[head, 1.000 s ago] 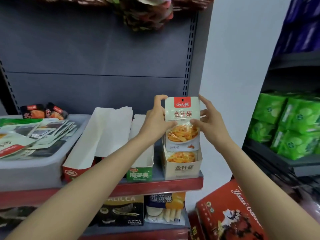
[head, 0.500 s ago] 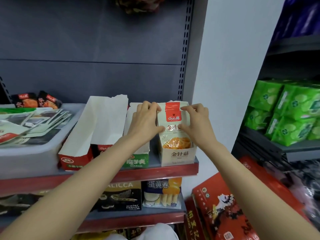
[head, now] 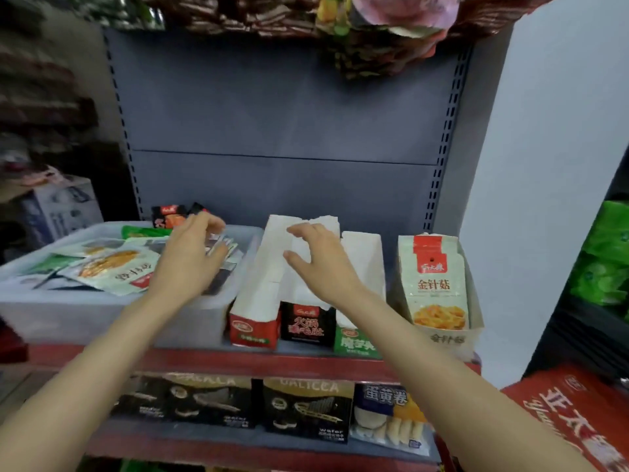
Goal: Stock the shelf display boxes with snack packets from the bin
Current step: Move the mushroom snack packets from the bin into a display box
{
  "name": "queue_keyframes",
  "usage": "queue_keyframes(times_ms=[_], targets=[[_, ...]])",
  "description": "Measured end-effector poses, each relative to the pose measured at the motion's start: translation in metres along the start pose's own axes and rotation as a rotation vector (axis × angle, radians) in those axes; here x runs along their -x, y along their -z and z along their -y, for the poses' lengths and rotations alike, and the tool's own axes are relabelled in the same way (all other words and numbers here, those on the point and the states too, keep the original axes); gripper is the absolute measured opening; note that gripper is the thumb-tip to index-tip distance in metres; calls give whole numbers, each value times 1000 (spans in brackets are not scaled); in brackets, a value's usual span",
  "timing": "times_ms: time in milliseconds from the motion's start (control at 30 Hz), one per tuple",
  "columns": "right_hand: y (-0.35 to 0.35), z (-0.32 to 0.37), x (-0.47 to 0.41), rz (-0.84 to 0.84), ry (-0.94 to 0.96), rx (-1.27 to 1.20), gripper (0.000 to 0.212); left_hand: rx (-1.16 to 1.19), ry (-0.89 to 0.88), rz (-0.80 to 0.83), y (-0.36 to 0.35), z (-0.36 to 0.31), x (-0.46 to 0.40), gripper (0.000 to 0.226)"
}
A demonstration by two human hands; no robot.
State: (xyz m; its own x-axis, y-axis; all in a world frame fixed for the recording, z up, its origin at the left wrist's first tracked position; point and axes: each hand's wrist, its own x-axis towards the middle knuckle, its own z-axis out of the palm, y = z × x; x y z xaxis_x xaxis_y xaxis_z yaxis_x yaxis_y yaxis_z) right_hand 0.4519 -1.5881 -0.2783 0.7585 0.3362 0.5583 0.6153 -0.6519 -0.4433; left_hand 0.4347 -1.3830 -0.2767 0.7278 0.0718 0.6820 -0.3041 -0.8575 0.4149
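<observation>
Snack packets (head: 112,267) in the bin (head: 85,315) at the shelf's left end are reached by the left hand (head: 190,257), fingers loose and empty, apparently for restocking, while the right hand (head: 320,264) hovers spread, holding nothing.

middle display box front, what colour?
Black with red lettering on the middle box, clearest in the head view.

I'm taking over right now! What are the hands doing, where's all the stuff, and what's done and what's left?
Left hand: over the grey bin, fingers reaching among the loose snack packets; whether it grips one is unclear.
Right hand: open, holds nothing, in front of the white flaps of the middle display boxes.
Done: an orange mushroom packet stands upright in the rightmost display box.
Left: many packets lie in the bin. Pick the next one and slot it into its matching box on the shelf.
</observation>
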Motion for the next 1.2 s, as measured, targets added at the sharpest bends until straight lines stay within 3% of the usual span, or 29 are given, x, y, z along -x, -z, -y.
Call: queue_keyframes(times_ms=[133, 200, 300, 400, 667, 733, 933, 1033, 1100, 1200], targets=[[-55, 39, -28, 159, 23, -54, 50, -29, 213, 75, 40, 64, 6, 30], [-77, 54, -42, 266, 24, -50, 52, -42, 270, 235, 53, 82, 11, 50], [-100, 72, -62, 446, 49, 60, 51, -49, 304, 458, 67, 95, 13, 76], [-112, 82, -73, 527, 59, 162, 42, -108, 287, 463, 74, 104, 9, 75], [-124, 83, -79, 537, 79, 166, 31, -303, 158, 375, 72, 97, 20, 41], [-126, 85, -80, 533, 37, 131, 30, -259, 151, 302, 76, 93, 22, 33], [-110, 105, -67, 397, -254, -363, 42, -125, 156, 33, 76, 91, 17, 39], [-100, 116, -62, 396, -376, -713, 36, 3, 161, 83, 70, 77, 15, 36], [-93, 120, -58, 357, -427, -915, 31, 133, 108, 232, 67, 61, 17, 30], [-78, 109, -54, 185, -454, -888, 21, 199, 50, 419, 60, 44, 22, 30]])
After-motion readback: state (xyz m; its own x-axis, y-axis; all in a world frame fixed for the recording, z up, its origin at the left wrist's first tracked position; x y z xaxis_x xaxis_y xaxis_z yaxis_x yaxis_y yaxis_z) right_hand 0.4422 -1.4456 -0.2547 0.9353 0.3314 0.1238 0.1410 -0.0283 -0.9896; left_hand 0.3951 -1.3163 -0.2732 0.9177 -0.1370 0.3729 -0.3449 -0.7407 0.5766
